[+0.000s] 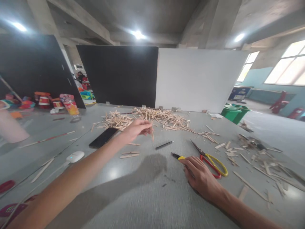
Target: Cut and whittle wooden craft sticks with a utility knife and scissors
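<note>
My left hand [137, 129] hovers above the table near the pile of wooden sticks [164, 119]. A thin wooden stick [152, 136] hangs down from its pinched fingertips. Low over the table on the right, my right hand [201, 176] is closed around a yellow utility knife [181, 157], whose dark front end points left. Most of the knife's handle is hidden under the fingers. Just beyond this hand lie scissors [215, 165] with one red and one yellow handle. Between the hands rests a dark pen [165, 145]. Two short sticks [130, 155] lie below my left wrist.
A black phone [104, 137] lies beside my left forearm, with a white device [75, 156] and its cable nearer me. Wood scraps [269, 162] cover the right side. Black and white panels [190, 79] stand at the back. Green bins [231, 114] stand beyond the table.
</note>
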A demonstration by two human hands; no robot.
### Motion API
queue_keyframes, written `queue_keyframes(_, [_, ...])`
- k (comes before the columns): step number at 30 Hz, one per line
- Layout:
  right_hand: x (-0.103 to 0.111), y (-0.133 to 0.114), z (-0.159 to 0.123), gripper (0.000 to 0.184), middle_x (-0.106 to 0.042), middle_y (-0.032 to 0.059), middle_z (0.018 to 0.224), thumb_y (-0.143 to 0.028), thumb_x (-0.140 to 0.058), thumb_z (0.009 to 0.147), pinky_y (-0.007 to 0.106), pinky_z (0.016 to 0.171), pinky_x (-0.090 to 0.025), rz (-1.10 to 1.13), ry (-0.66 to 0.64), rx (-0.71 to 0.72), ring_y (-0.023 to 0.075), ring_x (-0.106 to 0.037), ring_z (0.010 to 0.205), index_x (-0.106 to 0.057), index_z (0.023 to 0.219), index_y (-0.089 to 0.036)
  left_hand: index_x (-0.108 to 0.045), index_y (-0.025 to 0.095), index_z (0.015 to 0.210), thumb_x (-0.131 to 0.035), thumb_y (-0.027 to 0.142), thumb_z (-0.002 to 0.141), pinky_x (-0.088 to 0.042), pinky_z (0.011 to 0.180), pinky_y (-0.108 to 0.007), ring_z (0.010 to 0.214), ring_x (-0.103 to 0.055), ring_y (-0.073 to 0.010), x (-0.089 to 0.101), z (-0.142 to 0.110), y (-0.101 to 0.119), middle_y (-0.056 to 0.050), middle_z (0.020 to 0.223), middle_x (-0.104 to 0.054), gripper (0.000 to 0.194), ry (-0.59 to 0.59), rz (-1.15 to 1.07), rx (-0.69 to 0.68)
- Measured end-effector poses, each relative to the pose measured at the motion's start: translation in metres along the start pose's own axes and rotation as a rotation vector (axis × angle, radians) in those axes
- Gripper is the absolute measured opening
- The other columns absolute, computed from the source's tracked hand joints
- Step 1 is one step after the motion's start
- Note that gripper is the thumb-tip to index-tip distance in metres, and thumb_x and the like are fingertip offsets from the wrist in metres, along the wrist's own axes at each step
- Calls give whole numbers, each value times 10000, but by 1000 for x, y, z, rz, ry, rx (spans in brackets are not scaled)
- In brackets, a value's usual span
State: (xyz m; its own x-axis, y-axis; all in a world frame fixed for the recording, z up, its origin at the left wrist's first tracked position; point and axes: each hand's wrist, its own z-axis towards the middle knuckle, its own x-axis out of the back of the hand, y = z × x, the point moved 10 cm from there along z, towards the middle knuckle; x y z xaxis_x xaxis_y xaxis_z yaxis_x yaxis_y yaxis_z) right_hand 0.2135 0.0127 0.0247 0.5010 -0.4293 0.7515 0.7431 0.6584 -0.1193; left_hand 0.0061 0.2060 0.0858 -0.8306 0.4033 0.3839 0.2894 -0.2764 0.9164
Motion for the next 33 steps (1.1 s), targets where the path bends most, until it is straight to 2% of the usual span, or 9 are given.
queue_keyframes(2, [0,0,0,278,-722,108,1007,-39,-501,1009,430,770,-578,-1,7,0,267,-683,884,-591,1232,-177,-733,152,966,-648,401,1003,-560,664,-265,799,-713,-159,-19,-20,17,-95,956,-764,265,-72,-64,-14])
queue_keyframes(5, [0,0,1,274,-723,106,1003,-42,-500,1010,429,784,-577,1,15,0,264,-677,888,-597,1228,-177,-744,170,879,-672,424,947,-524,617,-257,773,-710,-161,-39,-37,36,-100,908,-773,273,-150,-109,-26])
queue_keyframes(7, [1,0,1,267,-723,104,997,-51,-500,1014,430,786,-576,4,18,-3,263,-674,884,-604,1223,-183,-742,177,857,-679,416,932,-509,600,-260,743,-697,-158,-43,-39,42,-90,866,-770,258,-172,-110,-22])
queue_keyframes(10, [2,1,2,298,-721,100,989,-46,-501,1007,428,777,-573,10,13,-12,264,-673,878,-613,1241,-194,-729,183,879,-698,355,915,-470,556,-261,682,-670,-146,-37,-35,41,-74,833,-766,179,-152,-79,-1])
queue_keyframes(12, [2,1,2,338,-722,98,989,-35,-505,994,426,779,-573,11,8,-15,265,-675,881,-617,1266,-202,-713,194,973,-711,304,895,-433,520,-259,642,-653,-138,-28,-29,35,-58,821,-765,135,-113,-50,18])
queue_keyframes(14, [3,1,3,361,-722,96,984,-30,-507,985,421,778,-574,7,8,-15,263,-676,878,-621,1280,-205,-687,209,1066,-720,272,877,-402,498,-253,615,-640,-134,-18,-23,26,-38,793,-756,203,-79,-19,36])
queue_keyframes(21, [4,0,4,300,-719,117,986,-41,-506,986,424,783,-566,-17,-17,-26,275,-673,890,-645,1219,-169,-671,181,960,-769,277,790,-406,513,-226,628,-639,-126,2,-4,-6,-21,784,-737,218,-66,66,83])
queue_keyframes(28, [2,3,3,277,-720,112,980,-66,-488,1004,394,781,-550,-45,-36,-12,252,-655,870,-652,1201,-171,-688,162,987,-806,262,824,-475,560,-229,688,-678,-139,-1,4,-22,-28,823,-745,225,-123,123,144])
queue_keyframes(33, [1,-1,3,246,-715,123,975,-87,-480,1016,401,790,-546,-115,-96,1,255,-652,877,-667,1160,-157,-681,138,1121,-709,317,1000,-597,693,-299,799,-696,-157,-7,12,-53,-40,990,-721,218,-133,216,213])
